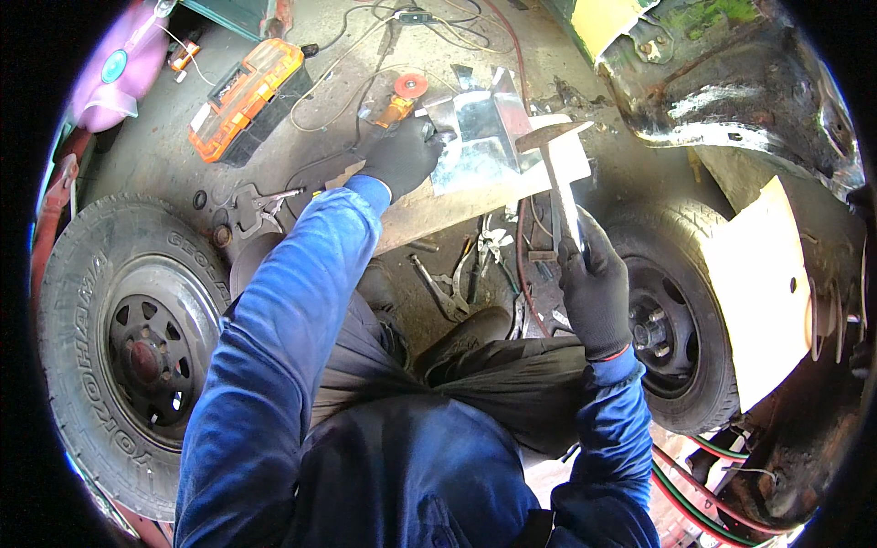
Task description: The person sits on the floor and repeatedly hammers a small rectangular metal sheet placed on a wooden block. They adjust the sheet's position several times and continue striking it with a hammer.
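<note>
My right hand (596,290), in a dark glove, is wrapped round the handle of a hammer (564,194). The hammer's head is raised over the right part of a shiny bent metal sheet (473,164). That sheet rests on a wooden board (416,221) in front of me. At the sheet's left edge, my gloved left hand (402,157) has its fingers curled closed on it; the fingertips are partly hidden. Just beyond the left hand lies an orange angle grinder (396,111) with a red disc.
A black-and-orange toolbox (248,105) stands at the far left. Wheels with tyres flank me, one left (87,356) and one right (681,215). Locking pliers (448,290) and other tools lie on the floor near my feet. Cables and a red hose (523,247) cross the floor. A pale panel (763,292) leans at right.
</note>
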`<act>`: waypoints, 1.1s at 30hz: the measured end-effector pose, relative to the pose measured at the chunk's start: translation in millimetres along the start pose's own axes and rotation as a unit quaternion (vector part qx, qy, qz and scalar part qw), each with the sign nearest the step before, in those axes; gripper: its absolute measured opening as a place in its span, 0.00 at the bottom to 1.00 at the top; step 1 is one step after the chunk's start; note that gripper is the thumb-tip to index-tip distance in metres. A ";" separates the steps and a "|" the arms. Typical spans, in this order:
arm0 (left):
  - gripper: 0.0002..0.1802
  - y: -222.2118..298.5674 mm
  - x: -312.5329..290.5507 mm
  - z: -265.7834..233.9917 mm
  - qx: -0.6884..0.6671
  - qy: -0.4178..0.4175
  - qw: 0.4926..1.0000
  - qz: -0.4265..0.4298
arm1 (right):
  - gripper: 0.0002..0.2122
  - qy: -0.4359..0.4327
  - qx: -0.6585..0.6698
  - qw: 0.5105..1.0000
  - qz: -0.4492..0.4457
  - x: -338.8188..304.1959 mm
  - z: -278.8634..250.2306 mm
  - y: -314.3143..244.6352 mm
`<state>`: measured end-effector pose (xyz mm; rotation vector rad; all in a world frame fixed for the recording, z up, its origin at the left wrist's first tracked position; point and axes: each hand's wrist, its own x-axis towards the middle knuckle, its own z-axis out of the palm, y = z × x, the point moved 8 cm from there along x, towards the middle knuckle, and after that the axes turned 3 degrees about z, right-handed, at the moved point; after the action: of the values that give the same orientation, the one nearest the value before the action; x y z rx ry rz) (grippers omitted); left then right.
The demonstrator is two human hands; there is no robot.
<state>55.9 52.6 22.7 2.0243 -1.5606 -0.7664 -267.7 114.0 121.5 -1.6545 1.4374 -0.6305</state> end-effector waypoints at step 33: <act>0.17 33.5 22.2 21.1 0.089 0.040 0.988 0.123 | 0.10 -0.005 -0.292 0.930 -0.221 22.9 5.1 -122.1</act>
<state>22.3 22.3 26.2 1.9082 -1.8433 -0.4596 -192.0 92.7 217.8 -2.4896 1.3238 -0.4479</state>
